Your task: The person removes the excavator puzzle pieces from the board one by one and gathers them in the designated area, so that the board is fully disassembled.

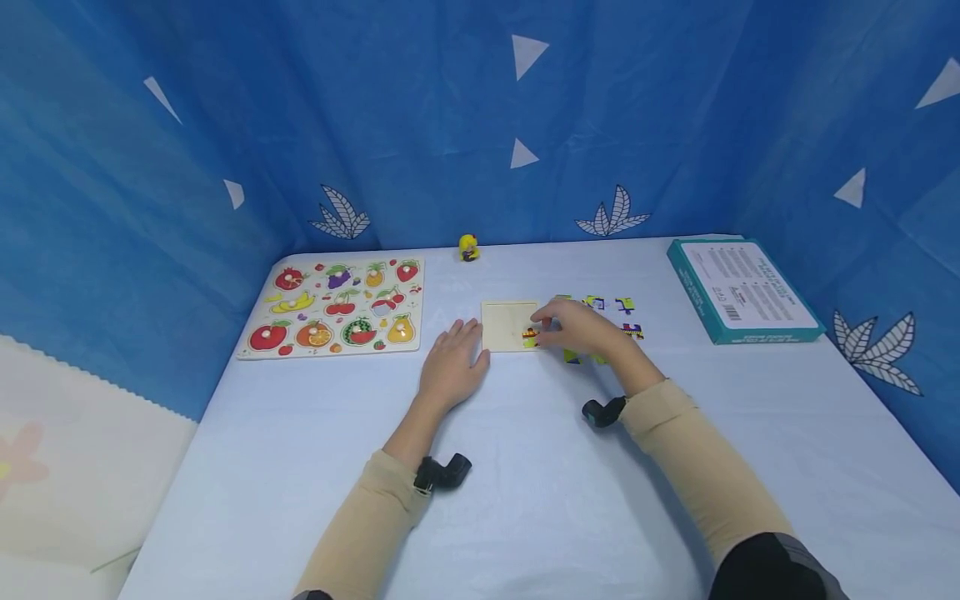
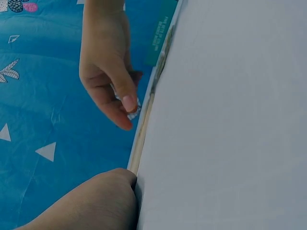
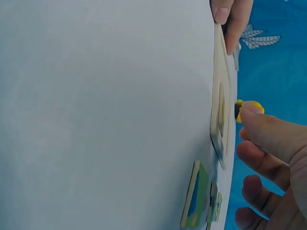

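Note:
A shallow wooden puzzle tray (image 1: 504, 321) lies flat on the white table. One printed puzzle piece (image 1: 530, 337) sits at its lower right corner; in the right wrist view that piece (image 3: 221, 112) stands slightly above the tray floor. My left hand (image 1: 453, 367) rests at the tray's left edge, fingers extended and thumb touching the edge. Over the tray's right side hovers my right hand (image 1: 581, 327), its fingers loosely bent, with no piece visible between them in the right wrist view (image 3: 273, 158). Several loose puzzle pieces (image 1: 625, 305) lie beneath and beyond it, some partly hidden.
To the left lies a fruit peg board (image 1: 337, 308). A small yellow figurine (image 1: 468, 247) stands at the back edge. At the back right is a teal and white box (image 1: 746, 287). Blue curtain (image 1: 450, 108) encloses the table's far side.

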The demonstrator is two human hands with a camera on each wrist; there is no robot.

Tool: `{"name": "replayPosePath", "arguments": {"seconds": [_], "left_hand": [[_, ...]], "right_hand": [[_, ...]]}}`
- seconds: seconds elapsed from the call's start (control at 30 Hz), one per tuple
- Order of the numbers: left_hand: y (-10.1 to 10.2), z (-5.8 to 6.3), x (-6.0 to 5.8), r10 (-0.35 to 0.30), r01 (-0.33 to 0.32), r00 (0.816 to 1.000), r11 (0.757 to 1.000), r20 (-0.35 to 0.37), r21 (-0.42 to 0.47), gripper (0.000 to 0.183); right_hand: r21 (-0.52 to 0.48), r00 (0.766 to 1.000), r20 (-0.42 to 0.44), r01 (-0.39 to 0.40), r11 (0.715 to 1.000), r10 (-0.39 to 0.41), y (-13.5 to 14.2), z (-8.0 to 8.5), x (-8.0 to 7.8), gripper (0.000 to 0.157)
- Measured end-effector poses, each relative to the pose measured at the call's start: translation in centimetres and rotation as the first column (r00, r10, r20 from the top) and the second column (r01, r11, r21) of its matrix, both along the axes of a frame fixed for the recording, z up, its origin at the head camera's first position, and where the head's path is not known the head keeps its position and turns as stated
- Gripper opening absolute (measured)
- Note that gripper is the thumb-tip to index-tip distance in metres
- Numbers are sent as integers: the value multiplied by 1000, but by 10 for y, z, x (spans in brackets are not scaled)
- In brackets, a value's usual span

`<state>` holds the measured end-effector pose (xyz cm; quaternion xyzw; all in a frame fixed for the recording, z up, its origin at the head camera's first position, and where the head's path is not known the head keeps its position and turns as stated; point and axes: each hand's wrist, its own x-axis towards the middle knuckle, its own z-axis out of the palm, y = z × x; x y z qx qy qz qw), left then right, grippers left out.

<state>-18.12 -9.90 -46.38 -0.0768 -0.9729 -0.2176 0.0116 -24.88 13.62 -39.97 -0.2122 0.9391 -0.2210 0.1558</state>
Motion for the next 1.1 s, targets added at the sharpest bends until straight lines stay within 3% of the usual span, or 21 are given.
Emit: {"name": "replayPosePath", "arguments": {"seconds": [0.4, 0.77, 1.1], "left_hand": [[0, 0, 1, -8, 8, 1000, 1000, -7, 3, 58], [1, 1, 0, -7, 7, 1000, 1000, -2, -12, 59], [1, 4, 1, 0, 0, 1000, 1000, 3, -19, 58]], "right_hand": [[46, 999, 24, -28, 999, 27, -11, -5, -1, 31], [45, 999, 39, -36, 998, 34, -11, -5, -1, 42], [13, 999, 34, -37, 999, 36, -14, -5, 1, 39]]}}
